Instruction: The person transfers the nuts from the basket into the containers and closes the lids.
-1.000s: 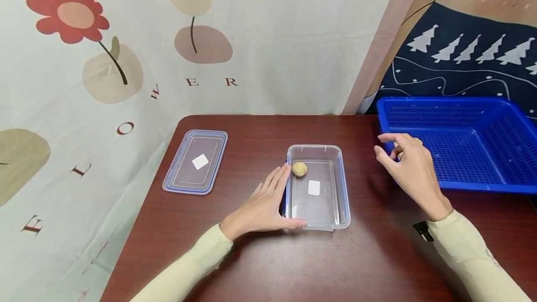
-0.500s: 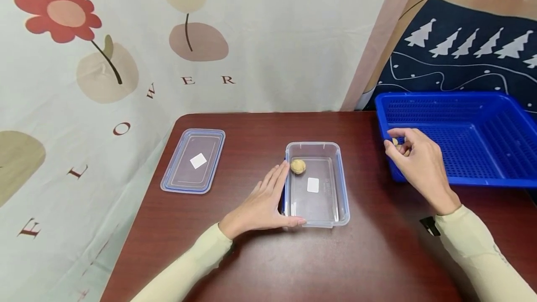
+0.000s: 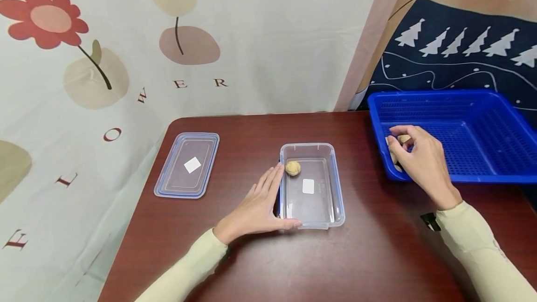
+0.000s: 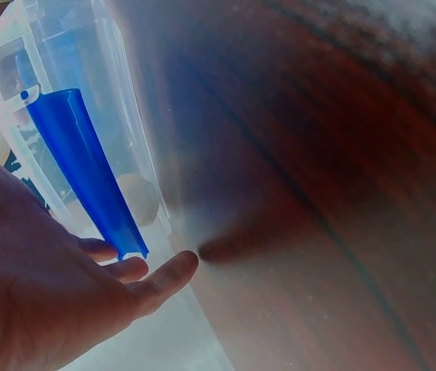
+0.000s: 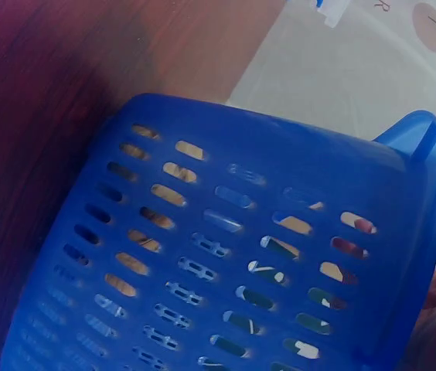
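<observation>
A clear plastic food container (image 3: 312,218) with blue side clips stands lidless on the table, and one walnut (image 3: 292,168) lies in its back left corner. My left hand (image 3: 256,209) rests along its left side with fingers straight, the thumb over the front rim. In the left wrist view, the fingertips are beside the blue clip (image 4: 86,166). My right hand (image 3: 423,160) reaches into the left end of the blue basket (image 3: 474,178), thumb and fingers curved around a walnut (image 3: 404,138); I cannot tell if it is pinched. More tan walnuts show below the thumb.
A clear lid (image 3: 186,167) with a blue seal and a white label lies at the table's left. Behind the dark red wooden table (image 3: 260,129) hangs a printed cloth (image 3: 260,36). The basket's slotted wall (image 5: 218,224) fills much of the right wrist view.
My right hand has moved from above the basket's left rim down inside it, its fingers drawing in among the walnuts. The left hand stays on the container. The head view has shifted slightly.
</observation>
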`<state>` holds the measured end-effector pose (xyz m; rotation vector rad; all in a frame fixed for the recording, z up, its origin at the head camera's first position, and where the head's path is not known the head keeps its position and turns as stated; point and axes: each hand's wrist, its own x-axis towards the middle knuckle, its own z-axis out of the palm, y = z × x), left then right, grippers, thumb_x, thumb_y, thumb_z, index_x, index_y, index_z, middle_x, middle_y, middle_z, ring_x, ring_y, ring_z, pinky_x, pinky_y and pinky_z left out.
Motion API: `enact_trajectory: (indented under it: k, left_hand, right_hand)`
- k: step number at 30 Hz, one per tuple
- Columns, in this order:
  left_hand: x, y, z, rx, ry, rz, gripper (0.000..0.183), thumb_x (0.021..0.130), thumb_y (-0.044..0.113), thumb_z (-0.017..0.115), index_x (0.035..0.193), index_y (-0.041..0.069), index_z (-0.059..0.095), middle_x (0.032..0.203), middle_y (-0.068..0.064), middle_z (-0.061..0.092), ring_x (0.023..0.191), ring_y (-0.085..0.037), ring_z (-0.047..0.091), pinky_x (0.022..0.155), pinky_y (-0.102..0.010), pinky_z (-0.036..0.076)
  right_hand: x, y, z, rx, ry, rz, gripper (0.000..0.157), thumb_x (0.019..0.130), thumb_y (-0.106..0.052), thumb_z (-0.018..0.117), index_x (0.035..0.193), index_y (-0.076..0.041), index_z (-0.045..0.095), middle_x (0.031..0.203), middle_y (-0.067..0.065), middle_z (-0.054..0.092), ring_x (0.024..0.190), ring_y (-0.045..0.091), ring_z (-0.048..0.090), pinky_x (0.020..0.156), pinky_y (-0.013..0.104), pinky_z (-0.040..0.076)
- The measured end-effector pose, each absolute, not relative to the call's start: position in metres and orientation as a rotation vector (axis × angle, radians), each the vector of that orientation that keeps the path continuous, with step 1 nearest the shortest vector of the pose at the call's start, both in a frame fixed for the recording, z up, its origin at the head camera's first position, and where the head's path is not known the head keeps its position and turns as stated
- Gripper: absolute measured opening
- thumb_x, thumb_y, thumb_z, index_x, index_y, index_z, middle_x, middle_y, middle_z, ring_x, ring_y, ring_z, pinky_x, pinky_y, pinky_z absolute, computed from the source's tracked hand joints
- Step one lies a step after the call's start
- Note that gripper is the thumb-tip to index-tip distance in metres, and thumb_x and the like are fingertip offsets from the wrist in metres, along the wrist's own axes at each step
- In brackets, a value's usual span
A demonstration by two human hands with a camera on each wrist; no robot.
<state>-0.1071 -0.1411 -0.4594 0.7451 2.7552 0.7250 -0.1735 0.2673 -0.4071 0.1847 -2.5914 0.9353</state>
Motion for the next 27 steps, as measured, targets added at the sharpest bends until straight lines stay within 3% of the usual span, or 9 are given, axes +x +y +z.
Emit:
enact_trajectory:
  k: [10,16,23,27]
  left_hand:
    - [-0.106,-0.142,-0.459,0.733,2.752,0.752,0.142,0.083,0.082,0.076,0.176,0.013,-0.005,0.183,-0.006,-0.002,0.166,-0.03,0.008,0.128,-0.058,0.019]
    - [-0.105,-0.142,-0.46,0.738,2.758,0.76,0.141,0.083,0.082,0.076,0.176,0.012,-0.003,0.183,-0.006,0.0,0.166,-0.031,0.009,0.127,-0.06,0.021]
    - [-0.105,-0.142,-0.459,0.753,2.765,0.754,0.141,0.083,0.082,0.075,0.176,0.013,-0.004,0.183,-0.006,0.0,0.166,-0.03,0.009,0.127,-0.059,0.021]
    - [-0.105,-0.144,-0.46,0.752,2.772,0.749,0.141,0.083,0.082,0.076,0.176,0.012,-0.004,0.183,-0.005,-0.001,0.166,-0.03,0.008,0.126,-0.061,0.021]
  right_hand:
    - [-0.179,0.274,-0.409,0.179,-2.689,0.9,0.036,0.105,-0.027,0.073,0.129,-0.001,0.075,0.108,0.019,0.072,0.086,0.029,0.06,0.072,0.04,0.04]
    - [-0.18,0.28,-0.408,0.19,-2.797,0.889,0.039,0.106,-0.027,0.071,0.132,0.002,0.072,0.12,0.024,0.074,0.091,0.033,0.066,0.075,0.047,0.047]
    - [-0.183,0.287,-0.406,0.236,-2.908,0.902,0.04,0.107,-0.033,0.07,0.129,0.0,0.074,0.11,0.019,0.076,0.087,0.029,0.066,0.071,0.041,0.047]
    - [-0.188,0.29,-0.405,0.281,-3.005,0.902,0.042,0.108,-0.032,0.069,0.132,0.002,0.072,0.115,0.023,0.075,0.095,0.035,0.065,0.074,0.045,0.05]
